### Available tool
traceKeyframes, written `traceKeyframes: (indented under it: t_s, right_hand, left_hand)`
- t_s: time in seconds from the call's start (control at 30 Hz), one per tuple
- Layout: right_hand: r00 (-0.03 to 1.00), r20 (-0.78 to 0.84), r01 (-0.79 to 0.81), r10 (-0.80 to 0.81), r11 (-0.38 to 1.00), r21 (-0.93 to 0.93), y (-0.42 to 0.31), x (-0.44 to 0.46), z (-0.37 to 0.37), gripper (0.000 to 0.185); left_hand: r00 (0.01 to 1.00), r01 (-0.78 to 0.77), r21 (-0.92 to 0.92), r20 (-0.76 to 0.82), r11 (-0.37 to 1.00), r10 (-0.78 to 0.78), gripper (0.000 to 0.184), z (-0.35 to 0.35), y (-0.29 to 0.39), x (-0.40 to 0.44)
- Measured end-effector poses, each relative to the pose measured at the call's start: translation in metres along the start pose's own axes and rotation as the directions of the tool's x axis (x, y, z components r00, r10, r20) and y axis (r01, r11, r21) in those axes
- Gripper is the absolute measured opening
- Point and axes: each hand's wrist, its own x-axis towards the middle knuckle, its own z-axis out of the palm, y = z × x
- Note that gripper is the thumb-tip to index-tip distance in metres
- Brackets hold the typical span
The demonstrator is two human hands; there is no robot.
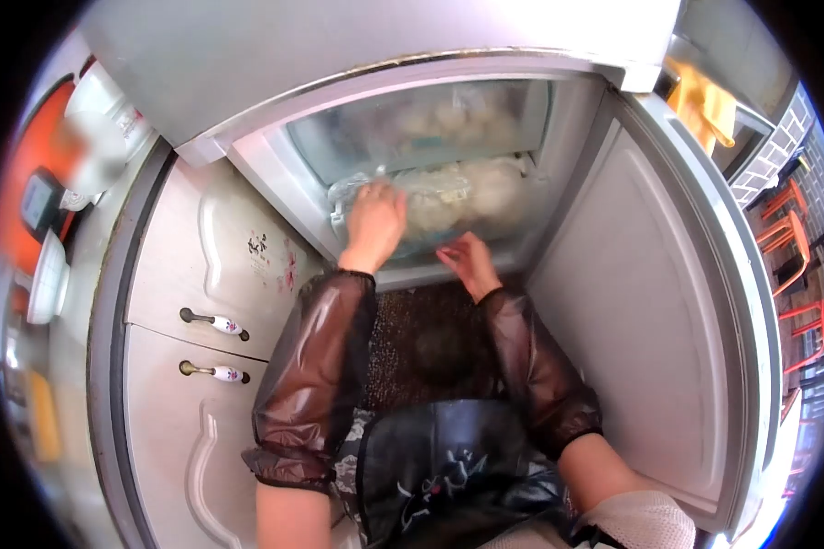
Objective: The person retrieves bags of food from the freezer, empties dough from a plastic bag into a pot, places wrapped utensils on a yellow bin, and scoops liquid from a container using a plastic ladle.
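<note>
Clear, crinkled bag [444, 194] of pale rounded lumps sits low inside freezer [566, 174]. Door [627, 293] already open, bag still in. Left hand [375, 221] half-curled at bag, freezer's left; right hand [471, 261] loosely pinched, freezer's front. Can't tell if either grips. Door panel: smooth, moulded.

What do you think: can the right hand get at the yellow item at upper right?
Probably not directly: the open door stands between the yellow item and the right hand, which is near the bagged food.
</note>
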Motion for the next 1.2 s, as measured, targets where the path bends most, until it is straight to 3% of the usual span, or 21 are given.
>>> traceKeyframes:
  t_s: [0.03, 0.1, 0.13, 0.2, 0.23, 0.27, 0.33, 0.4, 0.43, 0.47, 0.53, 0.6, 0.63, 0.8, 0.87, 0.97, 1.0, 1.07, 1.1, 1.17, 1.2]
  right_hand:
    - [1.000, -0.014, -0.015, 0.015, 1.000, 0.002, 0.001, -0.009, 0.000, 0.014]
    - [1.000, -0.017, -0.009, 0.009, 1.000, 0.003, -0.003, -0.004, 0.003, 0.014]
    - [0.999, -0.034, -0.017, 0.018, 1.000, 0.019, 0.003, -0.003, 0.006, 0.014]
    - [0.998, -0.046, -0.037, 0.039, 0.999, 0.038, 0.014, 0.005, 0.005, 0.014]
    - [0.999, -0.013, -0.028, 0.029, 0.998, 0.058, 0.020, 0.012, 0.001, 0.017]
    - [1.000, 0.019, -0.013, 0.011, 0.997, 0.075, 0.016, 0.012, 0.002, 0.024]
    - [0.996, -0.070, -0.041, 0.047, 0.996, 0.082, -0.003, -0.002, 0.009, 0.030]
    - [0.982, -0.161, -0.081, 0.098, 0.991, 0.109, -0.013, -0.032, 0.026, 0.037]
    - [0.977, -0.212, 0.004, 0.006, 0.999, 0.048, -0.014, -0.047, 0.033, 0.045]
    - [0.963, -0.256, 0.085, -0.087, 0.996, -0.019, -0.014, -0.061, 0.040, 0.053]
    - [0.958, -0.221, 0.170, -0.183, 0.982, -0.075, -0.005, -0.062, 0.050, 0.044]
    - [0.936, -0.127, 0.298, -0.329, 0.931, -0.212, 0.013, -0.031, 0.045, 0.035]
    - [0.910, -0.179, 0.330, -0.373, 0.915, -0.231, 0.013, -0.013, 0.050, 0.033]
    - [0.910, -0.226, 0.303, -0.347, 0.930, -0.210, -0.003, 0.054, 0.067, 0.036]
    - [0.926, -0.255, 0.205, -0.279, 0.937, -0.282, -0.009, 0.058, 0.067, 0.029]
    - [0.934, -0.026, 0.336, -0.356, 0.902, -0.270, -0.006, 0.045, 0.037, 0.028]
    - [0.934, -0.028, 0.336, -0.356, 0.903, -0.269, 0.000, 0.034, 0.023, 0.028]
    - [0.924, -0.306, 0.191, -0.229, 0.970, -0.150, 0.032, 0.036, -0.033, 0.038]
    - [0.924, -0.306, 0.192, -0.230, 0.970, -0.149, 0.046, 0.041, -0.056, 0.038]
    - [0.860, -0.486, -0.109, 0.153, 0.987, 0.116, 0.074, 0.060, -0.094, 0.052]
    - [0.863, -0.481, -0.108, 0.153, 0.987, 0.119, 0.084, 0.078, -0.110, 0.052]
  left_hand:
    - [1.000, 0.001, -0.003, 0.013, 1.000, -0.001, 0.029, 0.000, -0.006, 0.002]
    - [0.891, -0.094, 0.158, 0.454, 0.983, 0.012, 0.031, -0.006, -0.024, 0.024]
    - [0.888, -0.097, 0.158, 0.459, 0.983, 0.014, 0.031, 0.004, -0.035, 0.030]
    - [0.942, -0.094, 0.084, 0.330, 0.992, 0.061, 0.030, 0.032, -0.060, 0.032]
    - [0.902, -0.011, 0.150, 0.429, 0.989, -0.056, 0.032, 0.024, -0.049, 0.035]
    - [0.901, -0.012, 0.147, 0.430, 0.989, -0.053, 0.032, 0.017, -0.037, 0.027]
    - [0.988, 0.074, 0.200, 0.121, 0.977, -0.100, 0.032, 0.001, -0.006, -0.005]
    - [0.999, -0.021, 0.128, -0.039, 0.991, 0.026, 0.038, -0.029, 0.028, -0.037]
    - [0.999, -0.023, 0.127, -0.042, 0.992, 0.028, 0.038, -0.035, 0.033, -0.050]
    - [0.997, 0.068, 0.010, -0.024, 0.998, -0.068, 0.040, -0.039, 0.036, -0.060]
    - [0.987, 0.162, -0.108, 0.006, 0.981, -0.162, 0.043, -0.047, 0.045, -0.073]
    - [0.958, 0.282, -0.359, 0.046, 0.890, -0.284, 0.040, -0.057, 0.060, -0.080]
    - [0.954, 0.292, -0.399, 0.052, 0.869, -0.296, 0.038, -0.062, 0.065, -0.082]
    - [0.950, 0.298, -0.460, 0.061, 0.836, -0.305, 0.038, -0.052, 0.060, -0.092]
    - [0.954, 0.294, -0.457, 0.084, 0.840, -0.288, 0.038, -0.050, 0.057, -0.097]
    - [0.945, 0.321, -0.453, 0.093, 0.832, -0.314, 0.037, -0.051, 0.057, -0.098]
    - [0.945, 0.320, -0.452, 0.094, 0.832, -0.313, 0.037, -0.054, 0.055, -0.100]
    - [0.947, 0.314, -0.445, 0.081, 0.839, -0.311, 0.037, -0.062, 0.052, -0.102]
    - [0.938, 0.340, -0.442, 0.101, 0.830, -0.330, 0.038, -0.068, 0.050, -0.104]
    - [0.931, 0.362, -0.445, 0.127, 0.819, -0.343, 0.039, -0.080, 0.049, -0.110]
    - [0.921, 0.387, -0.448, 0.147, 0.806, -0.361, 0.039, -0.086, 0.048, -0.113]
